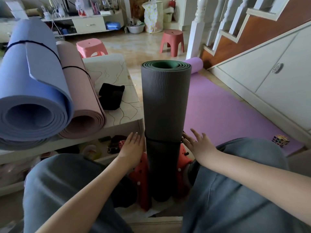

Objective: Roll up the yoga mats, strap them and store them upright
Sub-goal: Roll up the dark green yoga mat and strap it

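**Three mats rolled and tied, one still spread on the floor**

The largest thing left undone is the purple mat (227, 111) — most of it lies flat on the floor to the right, with only its far end curled into a small roll by the foot of the stairs. It needs rolling, a strap and standing up.

On the table (127, 91) to the left lie two finished rolls side by side, touching: the blue mat (33, 84) nearest the left edge and the pink mat (80, 91) just right of it, each with a thin black cord round it. Both are lying down, so by my reading neither is yet stored upright.

In the middle, near the person's knees, the grey mat (165, 101) stands on end — rolled, green inside, with a black cord (161, 141) round its lower part. It looks tied and upright, though not yet put away.

The left hand (132, 146) and the right hand (197, 144) flank the roll at the cord, fingers straight and spread. Neither grip closes on anything; the fingertips sit at or just beside the mat's sides.
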`<state>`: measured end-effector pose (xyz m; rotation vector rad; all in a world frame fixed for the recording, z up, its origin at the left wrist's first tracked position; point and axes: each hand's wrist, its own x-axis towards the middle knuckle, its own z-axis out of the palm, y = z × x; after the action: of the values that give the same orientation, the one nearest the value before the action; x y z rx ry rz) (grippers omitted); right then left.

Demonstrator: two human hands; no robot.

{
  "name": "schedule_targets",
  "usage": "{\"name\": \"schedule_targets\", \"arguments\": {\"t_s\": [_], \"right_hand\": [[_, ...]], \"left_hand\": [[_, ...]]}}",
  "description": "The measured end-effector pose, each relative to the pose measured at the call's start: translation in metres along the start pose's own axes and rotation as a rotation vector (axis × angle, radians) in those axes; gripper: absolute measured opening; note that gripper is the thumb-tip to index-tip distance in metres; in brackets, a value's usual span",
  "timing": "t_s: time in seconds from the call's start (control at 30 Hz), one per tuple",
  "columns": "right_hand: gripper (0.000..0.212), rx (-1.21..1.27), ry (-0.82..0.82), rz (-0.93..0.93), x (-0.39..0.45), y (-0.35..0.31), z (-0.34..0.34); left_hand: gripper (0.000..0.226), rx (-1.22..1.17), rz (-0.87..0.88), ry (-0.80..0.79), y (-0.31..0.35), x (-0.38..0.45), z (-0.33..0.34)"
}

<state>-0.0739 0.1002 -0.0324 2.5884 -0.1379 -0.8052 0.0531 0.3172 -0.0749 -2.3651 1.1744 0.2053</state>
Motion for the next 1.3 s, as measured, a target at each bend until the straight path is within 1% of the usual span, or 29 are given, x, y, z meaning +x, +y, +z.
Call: {"name": "schedule_targets", "arguments": {"t_s": [0.03, 0.07, 0.1, 0.17, 0.23, 0.27, 0.3, 0.33, 0.37, 0.4, 0.43, 0.47, 0.53, 0.57, 0.6, 0.63, 0.7, 0.73, 0.77, 0.8, 0.87, 0.97, 1.07, 1.1, 1.17, 1.27, 1.3], "right_hand": [[0.078, 0.015, -0.007, 0.016, -0.001, -0.002, 0.002], [0.078, 0.047, -0.010, 0.027, -0.003, -0.002, 0.001], [0.078, 0.096, -0.011, 0.034, -0.004, -0.002, 0.000], [0.072, 0.195, 0.013, 0.056, -0.004, -0.002, -0.006], [0.067, 0.216, 0.037, 0.091, -0.001, -0.009, -0.010], [0.069, 0.189, 0.027, 0.105, 0.001, -0.014, -0.010], [0.076, 0.157, -0.006, 0.112, 0.003, -0.020, -0.007], [0.083, 0.140, -0.056, 0.110, 0.004, -0.024, -0.004], [0.088, 0.153, -0.104, 0.107, 0.003, -0.025, -0.002], [0.091, 0.190, -0.129, 0.103, 0.003, -0.024, -0.002], [0.090, 0.251, -0.131, 0.112, 0.003, -0.021, -0.002], [0.081, 0.352, -0.104, 0.130, 0.006, -0.017, -0.002], [0.044, 0.693, 0.045, 0.171, 0.017, -0.004, -0.007], [0.031, 0.903, 0.127, 0.212, 0.025, 0.001, -0.010], [0.029, 1.119, 0.186, 0.255, 0.033, 0.005, -0.013], [0.031, 1.344, 0.197, 0.287, 0.041, 0.009, -0.016], [0.036, 1.734, 0.123, 0.300, 0.051, 0.012, -0.018], [0.036, 1.832, 0.090, 0.282, 0.052, 0.012, -0.018], [0.034, 1.858, 0.078, 0.254, 0.053, 0.013, -0.017], [0.032, 1.835, 0.084, 0.230, 0.055, 0.015, -0.016], [0.026, 1.698, 0.113, 0.214, 0.055, 0.019, -0.020], [0.024, 1.542, 0.152, 0.191, 0.054, 0.024, -0.029], [0.024, 1.545, 0.152, 0.210, 0.058, 0.025, -0.029], [0.024, 1.546, 0.116, 0.233, 0.062, 0.024, -0.027], [0.022, 1.539, -0.009, 0.279, 0.069, 0.019, -0.021], [0.009, 1.544, -0.183, 0.325, 0.074, 0.016, -0.017], [0.013, 1.565, -0.237, 0.341, 0.077, 0.016, -0.015]], "left_hand": [[0.059, -0.069, 0.016, -0.070, 0.001, 0.003, 0.006], [0.055, -0.189, 0.012, -0.098, 0.003, 0.004, 0.009], [0.049, -0.414, -0.047, -0.043, 0.006, 0.004, 0.012], [0.033, -1.055, -0.327, 0.142, 0.010, 0.006, 0.007], [0.026, -1.537, -0.559, 0.209, 0.009, 0.015, -0.007], [0.022, -1.713, -0.628, 0.204, 0.006, 0.021, -0.014], [0.018, -1.859, -0.662, 0.165, 0.003, 0.028, -0.017], [0.032, -1.960, -0.685, 0.142, -0.001, 0.039, -0.013], [0.048, -1.984, -0.683, 0.114, -0.005, 0.052, -0.004], [0.054, -1.969, -0.671, 0.105, -0.006, 0.057, -0.003], [0.051, -1.919, -0.663, 0.090, -0.008, 0.058, -0.007], [0.045, -1.886, -0.664, 0.067, -0.007, 0.048, -0.022], [0.035, -1.870, -0.627, 0.030, -0.006, 0.043, -0.035], [0.032, -1.872, -0.603, -0.002, -0.006, 0.043, -0.034], [0.032, -1.889, -0.576, -0.031, -0.005, 0.041, -0.036], [0.031, -1.894, -0.550, -0.054, -0.005, 0.039, -0.035], [0.027, -1.849, -0.482, -0.062, -0.010, 0.035, -0.036], [0.025, -1.788, -0.437, -0.053, -0.015, 0.032, -0.036], [0.024, -1.716, -0.394, -0.048, -0.022, 0.031, -0.036], [0.025, -1.654, -0.364, -0.060, -0.028, 0.031, -0.036], [0.029, -1.529, -0.318, -0.107, -0.038, 0.032, -0.035], [0.032, -1.348, -0.301, -0.132, -0.045, 0.038, -0.035], [0.033, -1.269, -0.320, -0.137, -0.045, 0.045, -0.031], [0.032, -1.261, -0.329, -0.149, -0.045, 0.047, -0.030], [0.029, -1.241, -0.328, -0.179, -0.044, 0.051, -0.032], [0.024, -1.200, -0.328, -0.208, -0.041, 0.056, -0.037], [0.024, -1.189, -0.333, -0.221, -0.040, 0.057, -0.039]]}}
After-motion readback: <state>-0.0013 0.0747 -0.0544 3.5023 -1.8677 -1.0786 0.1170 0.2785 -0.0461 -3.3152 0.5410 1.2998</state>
